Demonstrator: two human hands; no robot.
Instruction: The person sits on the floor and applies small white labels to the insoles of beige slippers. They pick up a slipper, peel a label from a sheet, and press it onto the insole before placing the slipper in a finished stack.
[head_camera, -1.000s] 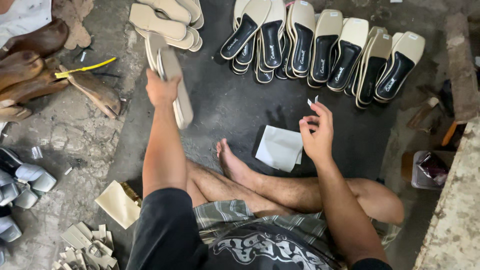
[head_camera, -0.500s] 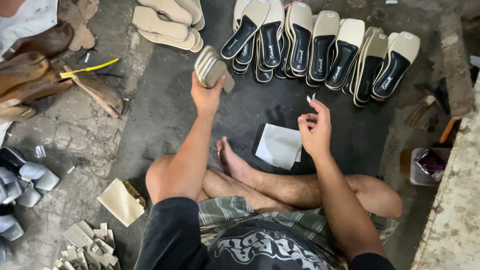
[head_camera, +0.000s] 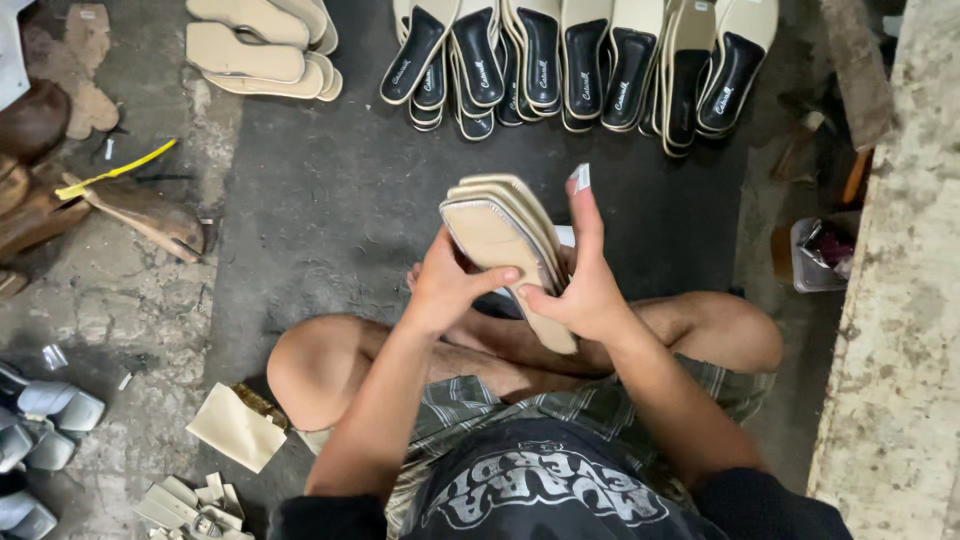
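Insoles (head_camera: 505, 240), the beige stack your left hand (head_camera: 445, 290) just lifted from the pile on the floor, now sit above your crossed legs, gripped by both hands with your right hand (head_camera: 580, 290) joined in, ready for sorting.

The person wears a black short-sleeved T-shirt (head_camera: 540, 495) with a large white and grey graphic print across the chest, and grey-green plaid shorts (head_camera: 520, 405) just above that print. Arms, legs and feet are bare.
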